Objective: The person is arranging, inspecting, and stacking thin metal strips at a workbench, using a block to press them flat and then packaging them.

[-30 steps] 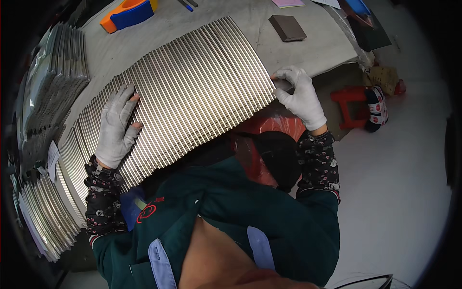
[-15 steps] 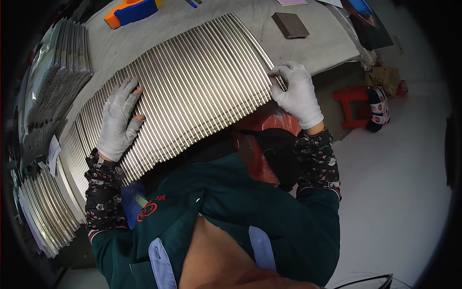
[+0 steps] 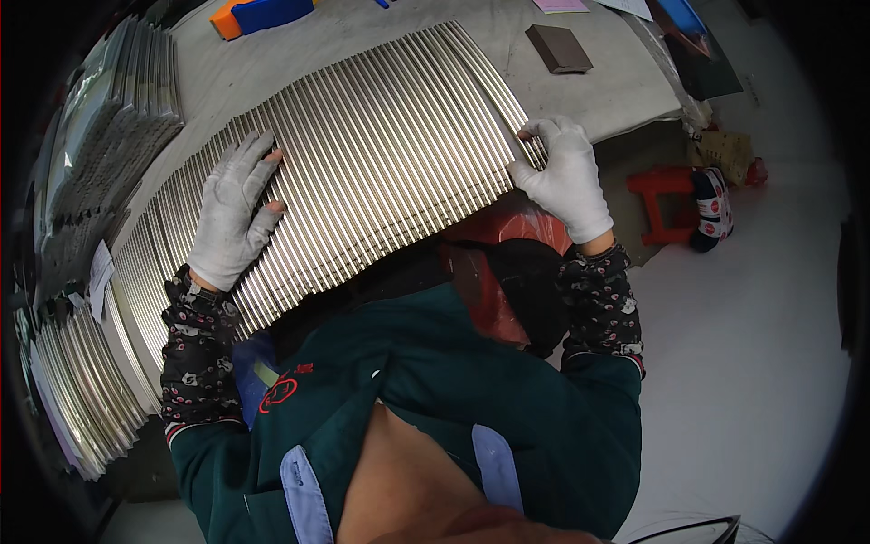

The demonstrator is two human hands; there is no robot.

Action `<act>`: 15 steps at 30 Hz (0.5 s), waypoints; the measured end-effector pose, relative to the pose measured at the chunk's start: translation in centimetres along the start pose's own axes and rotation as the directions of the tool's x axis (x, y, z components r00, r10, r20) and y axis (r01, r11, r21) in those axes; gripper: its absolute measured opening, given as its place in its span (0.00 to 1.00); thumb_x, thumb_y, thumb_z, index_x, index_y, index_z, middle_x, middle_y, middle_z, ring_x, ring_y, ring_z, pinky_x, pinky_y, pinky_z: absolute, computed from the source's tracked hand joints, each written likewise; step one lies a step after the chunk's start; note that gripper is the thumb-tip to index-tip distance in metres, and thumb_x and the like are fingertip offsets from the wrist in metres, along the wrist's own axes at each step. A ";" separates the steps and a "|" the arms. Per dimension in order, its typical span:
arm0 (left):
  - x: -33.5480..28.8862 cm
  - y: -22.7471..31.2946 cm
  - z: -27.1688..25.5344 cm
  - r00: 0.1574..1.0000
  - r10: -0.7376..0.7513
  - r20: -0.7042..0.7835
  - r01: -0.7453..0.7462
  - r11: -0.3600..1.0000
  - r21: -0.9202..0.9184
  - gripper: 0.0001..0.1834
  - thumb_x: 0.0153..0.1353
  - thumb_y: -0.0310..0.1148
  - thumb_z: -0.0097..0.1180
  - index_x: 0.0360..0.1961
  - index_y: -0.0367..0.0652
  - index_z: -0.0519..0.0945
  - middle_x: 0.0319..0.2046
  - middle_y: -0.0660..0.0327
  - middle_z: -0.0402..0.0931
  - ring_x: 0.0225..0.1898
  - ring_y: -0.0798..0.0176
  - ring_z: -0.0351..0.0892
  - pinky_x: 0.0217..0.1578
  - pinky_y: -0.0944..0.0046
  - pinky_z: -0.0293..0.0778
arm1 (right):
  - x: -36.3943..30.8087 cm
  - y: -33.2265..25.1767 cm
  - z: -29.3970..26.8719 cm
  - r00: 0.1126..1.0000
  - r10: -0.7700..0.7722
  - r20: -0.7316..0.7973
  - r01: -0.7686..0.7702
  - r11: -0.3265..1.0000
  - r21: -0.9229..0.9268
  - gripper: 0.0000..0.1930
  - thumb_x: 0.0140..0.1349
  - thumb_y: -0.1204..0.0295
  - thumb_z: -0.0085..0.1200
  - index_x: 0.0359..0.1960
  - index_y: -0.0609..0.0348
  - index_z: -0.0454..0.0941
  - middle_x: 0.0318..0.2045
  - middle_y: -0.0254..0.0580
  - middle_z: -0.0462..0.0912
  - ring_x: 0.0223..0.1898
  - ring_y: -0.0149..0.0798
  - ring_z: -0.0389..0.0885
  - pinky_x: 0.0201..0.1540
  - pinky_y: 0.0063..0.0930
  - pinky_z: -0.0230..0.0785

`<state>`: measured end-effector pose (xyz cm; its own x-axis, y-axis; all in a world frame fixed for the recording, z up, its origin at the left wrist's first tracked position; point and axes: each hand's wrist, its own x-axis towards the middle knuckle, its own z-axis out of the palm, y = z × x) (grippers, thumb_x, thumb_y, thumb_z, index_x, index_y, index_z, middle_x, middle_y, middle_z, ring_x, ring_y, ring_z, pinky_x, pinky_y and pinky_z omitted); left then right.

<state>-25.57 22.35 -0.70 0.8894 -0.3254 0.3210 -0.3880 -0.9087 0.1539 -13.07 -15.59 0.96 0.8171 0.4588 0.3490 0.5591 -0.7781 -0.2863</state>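
Observation:
A long row of thin, slightly curved shiny metal rods (image 3: 362,163) lies side by side across the table. My left hand (image 3: 234,210), in a white glove with some fingertips bare, rests on the left part of the row, thumb and fingers apart. At the right end my right hand (image 3: 569,179), also gloved, pinches the near part of a few end rods (image 3: 492,80) between thumb and fingers. A narrow gap parts these end rods from the rest of the row. Some right fingertips are hidden.
Stacks of wrapped flat bundles (image 3: 113,118) stand at the left, with more bundled strips (image 3: 86,390) below. A dark block (image 3: 559,49) and an orange-and-blue tape dispenser-like thing (image 3: 263,16) lie on the grey table (image 3: 625,100). A red stool (image 3: 659,204) stands right.
The view has shifted slightly, so table and hands appear further right. The end rods in my right hand look a little more spread from the row. My left hand stays on the rods.

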 end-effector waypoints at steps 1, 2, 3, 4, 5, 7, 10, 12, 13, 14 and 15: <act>0.0 -0.1 0.1 1.000 0.007 -0.007 -0.007 1.000 -0.006 0.30 0.68 0.52 0.44 0.62 0.40 0.69 0.64 0.49 0.64 0.66 0.45 0.62 0.66 0.44 0.55 | 0.0 -0.1 0.0 1.000 -0.001 0.001 0.001 1.000 -0.001 0.17 0.45 0.69 0.62 0.39 0.60 0.80 0.37 0.48 0.80 0.43 0.53 0.77 0.47 0.43 0.72; 0.0 -0.1 0.1 1.000 0.014 -0.014 -0.014 1.000 -0.011 0.30 0.68 0.51 0.45 0.62 0.40 0.69 0.64 0.49 0.64 0.66 0.45 0.62 0.66 0.44 0.55 | 0.1 -0.2 0.1 1.000 0.008 -0.004 -0.008 1.000 -0.012 0.17 0.45 0.69 0.62 0.39 0.60 0.80 0.37 0.48 0.80 0.43 0.53 0.77 0.48 0.43 0.72; 0.1 -0.1 0.2 1.000 0.012 -0.015 -0.012 1.000 -0.013 0.30 0.68 0.51 0.46 0.62 0.39 0.70 0.63 0.49 0.65 0.66 0.45 0.62 0.66 0.44 0.55 | 0.2 -0.2 0.2 1.000 0.017 -0.010 -0.017 1.000 -0.022 0.18 0.45 0.69 0.61 0.40 0.60 0.80 0.37 0.48 0.80 0.43 0.53 0.77 0.48 0.43 0.72; 0.2 0.0 0.2 1.000 0.010 -0.017 -0.010 1.000 -0.014 0.30 0.68 0.51 0.46 0.62 0.39 0.70 0.63 0.49 0.65 0.66 0.45 0.62 0.66 0.44 0.55 | 0.3 0.0 0.2 1.000 0.015 -0.009 -0.015 1.000 -0.024 0.18 0.45 0.69 0.61 0.40 0.60 0.80 0.37 0.48 0.80 0.43 0.53 0.77 0.48 0.43 0.72; 0.3 0.1 0.1 1.000 0.011 -0.017 -0.012 1.000 -0.010 0.30 0.68 0.50 0.46 0.61 0.39 0.70 0.63 0.49 0.65 0.66 0.45 0.62 0.66 0.44 0.55 | 0.3 0.4 0.3 1.000 0.021 -0.014 -0.022 1.000 -0.017 0.19 0.45 0.68 0.62 0.40 0.61 0.80 0.37 0.48 0.81 0.43 0.52 0.77 0.48 0.42 0.72; 0.3 0.2 0.2 1.000 0.000 -0.006 0.000 1.000 -0.007 0.30 0.68 0.51 0.46 0.60 0.38 0.71 0.63 0.48 0.65 0.66 0.44 0.62 0.66 0.44 0.55 | 0.3 0.2 0.3 1.000 0.023 -0.018 -0.023 1.000 -0.010 0.20 0.44 0.67 0.62 0.41 0.61 0.80 0.38 0.48 0.81 0.44 0.52 0.77 0.49 0.42 0.72; 0.6 0.2 0.1 1.000 -0.002 -0.011 0.002 1.000 -0.011 0.31 0.67 0.52 0.45 0.60 0.37 0.71 0.63 0.48 0.65 0.66 0.44 0.62 0.67 0.44 0.54 | 0.1 -0.9 0.3 0.998 0.066 -0.016 -0.065 0.997 0.032 0.21 0.44 0.66 0.61 0.41 0.62 0.79 0.39 0.48 0.81 0.44 0.52 0.78 0.49 0.42 0.72; 0.4 0.1 0.1 1.000 -0.002 -0.011 0.001 1.000 -0.024 0.32 0.67 0.53 0.45 0.60 0.36 0.71 0.63 0.48 0.65 0.66 0.44 0.61 0.67 0.44 0.54 | 0.1 -1.2 0.3 0.999 0.030 -0.032 -0.031 0.999 -0.030 0.23 0.44 0.64 0.62 0.43 0.63 0.79 0.40 0.48 0.82 0.45 0.53 0.78 0.50 0.43 0.72; 0.4 0.1 0.1 1.000 -0.003 -0.010 0.003 1.000 -0.018 0.32 0.67 0.53 0.44 0.60 0.36 0.71 0.63 0.48 0.65 0.66 0.44 0.62 0.67 0.44 0.54 | 0.2 -1.2 0.2 0.999 0.029 -0.030 -0.030 0.999 -0.032 0.23 0.44 0.64 0.62 0.43 0.63 0.79 0.40 0.48 0.82 0.45 0.53 0.78 0.50 0.43 0.72; 0.4 0.1 0.1 1.000 -0.005 -0.009 0.004 1.000 -0.013 0.32 0.67 0.53 0.44 0.60 0.36 0.71 0.63 0.48 0.65 0.66 0.44 0.62 0.67 0.44 0.54 | 0.4 -1.1 0.0 0.997 0.078 0.012 -0.078 0.997 -0.013 0.25 0.44 0.66 0.61 0.46 0.65 0.78 0.42 0.50 0.82 0.48 0.53 0.77 0.52 0.42 0.71; 0.4 0.1 0.2 1.000 -0.006 -0.010 0.006 1.000 -0.014 0.32 0.67 0.53 0.44 0.60 0.36 0.71 0.63 0.48 0.65 0.66 0.44 0.62 0.67 0.44 0.54 | 0.5 -1.1 -0.1 0.991 0.126 0.054 -0.126 0.992 0.003 0.27 0.44 0.67 0.61 0.49 0.66 0.76 0.45 0.53 0.81 0.51 0.54 0.77 0.55 0.41 0.70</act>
<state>-25.19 22.07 -0.78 0.8891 -0.3175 0.3297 -0.3863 -0.9068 0.1686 -13.23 -14.55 1.54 0.8873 0.3801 0.2612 0.4522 -0.8283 -0.3309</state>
